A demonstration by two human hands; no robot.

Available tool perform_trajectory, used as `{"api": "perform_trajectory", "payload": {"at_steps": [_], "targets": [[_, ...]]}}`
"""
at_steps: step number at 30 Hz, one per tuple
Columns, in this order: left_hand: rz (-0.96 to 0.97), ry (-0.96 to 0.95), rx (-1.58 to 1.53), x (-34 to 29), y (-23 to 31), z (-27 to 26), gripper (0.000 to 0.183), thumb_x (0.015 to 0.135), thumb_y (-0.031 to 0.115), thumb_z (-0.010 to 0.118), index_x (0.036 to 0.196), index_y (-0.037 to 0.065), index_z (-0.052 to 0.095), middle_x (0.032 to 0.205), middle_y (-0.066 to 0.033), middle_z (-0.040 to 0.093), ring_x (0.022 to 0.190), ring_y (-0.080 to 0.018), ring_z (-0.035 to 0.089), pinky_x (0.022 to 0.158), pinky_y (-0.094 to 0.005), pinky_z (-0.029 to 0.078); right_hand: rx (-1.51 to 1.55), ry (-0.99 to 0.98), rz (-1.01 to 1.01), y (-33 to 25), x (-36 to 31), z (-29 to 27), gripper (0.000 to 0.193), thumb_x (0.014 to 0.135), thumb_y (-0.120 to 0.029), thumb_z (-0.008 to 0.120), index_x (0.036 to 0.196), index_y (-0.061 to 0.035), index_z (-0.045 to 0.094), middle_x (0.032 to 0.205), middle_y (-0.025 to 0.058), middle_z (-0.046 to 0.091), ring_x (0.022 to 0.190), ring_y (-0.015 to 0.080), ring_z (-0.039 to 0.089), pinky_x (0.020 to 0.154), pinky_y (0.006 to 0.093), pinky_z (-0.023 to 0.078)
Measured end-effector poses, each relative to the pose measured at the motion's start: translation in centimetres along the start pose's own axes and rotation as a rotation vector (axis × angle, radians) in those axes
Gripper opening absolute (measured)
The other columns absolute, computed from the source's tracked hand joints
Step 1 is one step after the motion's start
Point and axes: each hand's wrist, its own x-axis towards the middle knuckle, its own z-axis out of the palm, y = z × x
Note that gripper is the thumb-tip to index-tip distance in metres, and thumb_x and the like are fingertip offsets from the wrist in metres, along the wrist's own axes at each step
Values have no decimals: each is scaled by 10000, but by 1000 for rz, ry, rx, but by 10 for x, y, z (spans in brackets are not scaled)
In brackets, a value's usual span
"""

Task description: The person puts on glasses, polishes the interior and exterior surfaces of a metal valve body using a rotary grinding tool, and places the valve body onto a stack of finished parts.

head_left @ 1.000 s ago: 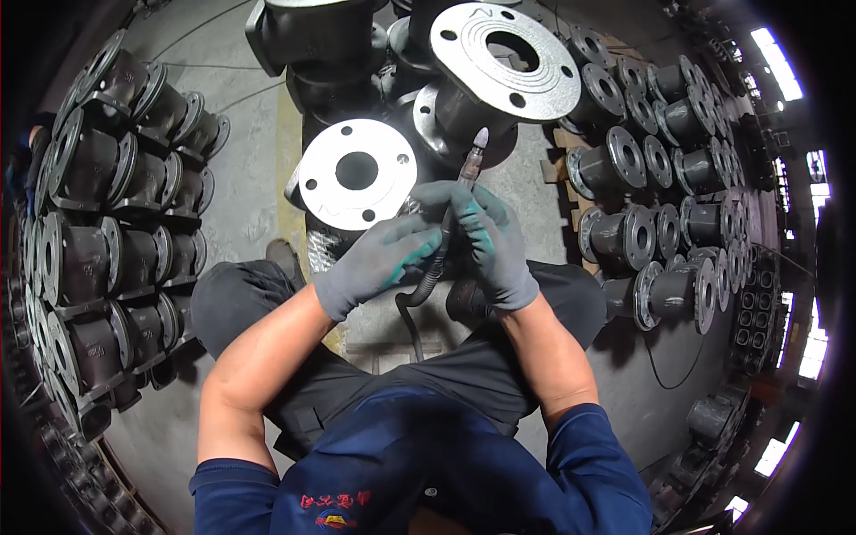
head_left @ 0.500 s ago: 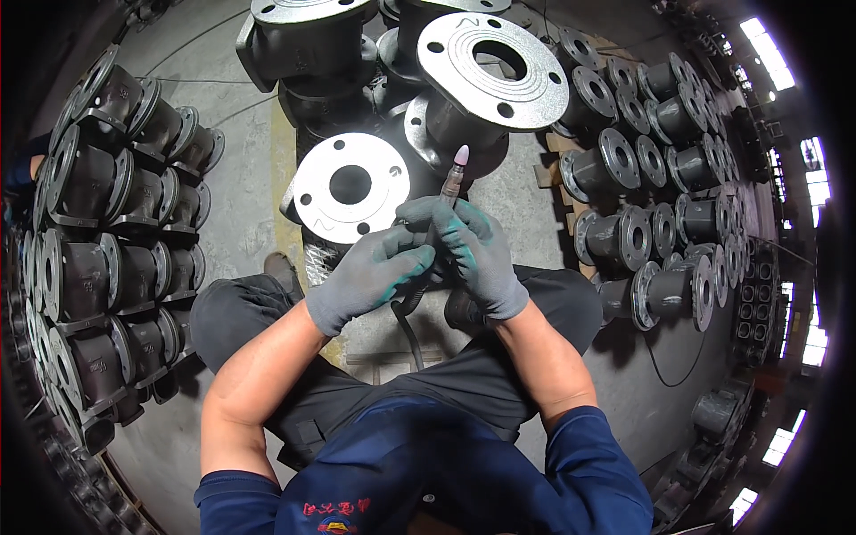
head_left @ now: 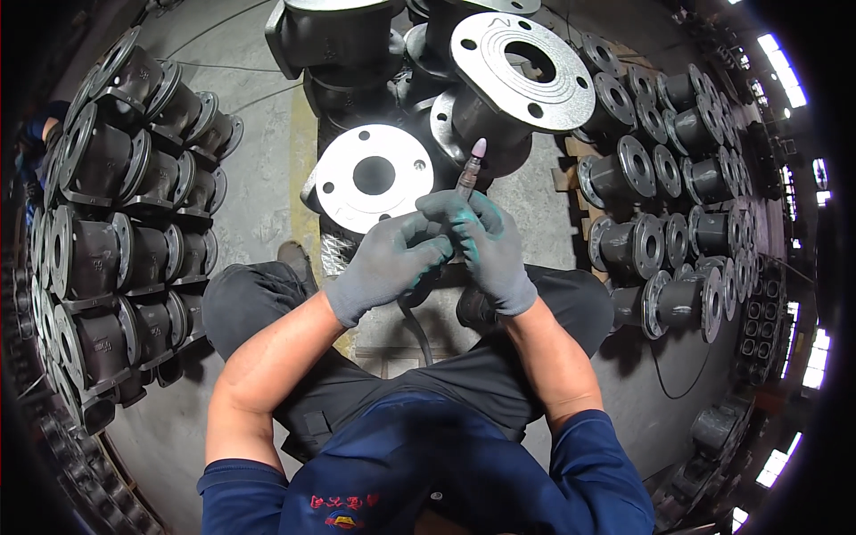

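Note:
Both of my hands wear grey gloves with green stains and meet in front of my body. My right hand (head_left: 492, 254) is closed round a die grinder (head_left: 468, 178), whose pinkish pointed grinding stone (head_left: 480, 147) tilts up and away from me. Lower on the tool, my left hand (head_left: 383, 269) is closed with curled fingers against the right; its exact grip is partly hidden. A black hose (head_left: 417, 337) hangs below the hands. Just beyond them lies a bright round flange face (head_left: 339, 171). A cast flanged pipe fitting (head_left: 477, 64) stands behind the stone tip, not visibly touched by it.
Stacked dark flanged fittings (head_left: 94, 254) rise on the left. More stand in rows on the right (head_left: 624, 241), by a wooden pallet (head_left: 571, 178). Another large fitting (head_left: 343, 45) is at the far side. Cables cross the floor. Part of another person (head_left: 46, 129) shows at the far left.
The whole view has shifted, so the fittings and my hands sit farther right in the picture. Both hands keep nearly the same hold on the grinder. More of the other person shows.

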Motion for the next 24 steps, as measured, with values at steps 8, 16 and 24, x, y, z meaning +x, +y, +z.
{"api": "perform_trajectory", "payload": {"at_steps": [8,16,24], "targets": [[86,603,424,8,2,-89,378,1017,329,772,1227,14,772,1045,-160,821,922,-257,802,869,-381,611,143,123,46,17,2,-15,419,1208,-349,510,1342,28,635,1194,165,758,1052,223,803,902,331,616],[-240,598,507,47,-72,-139,1177,864,734,813,1589,-140,502,1425,-364,695,1381,-461,673,1148,-463,537,-103,139,224,43,6,-1,265,1129,-294,662,1220,-55,732,902,28,726,815,105,661,782,295,551],[-371,428,323,44,-83,-136,810,940,694,815,1244,-54,747,912,-55,726,774,-142,674,682,-322,550,-523,190,191,62,16,0,426,1025,-403,778,1199,-19,717,1024,223,767,928,402,734,873,456,575]]}}
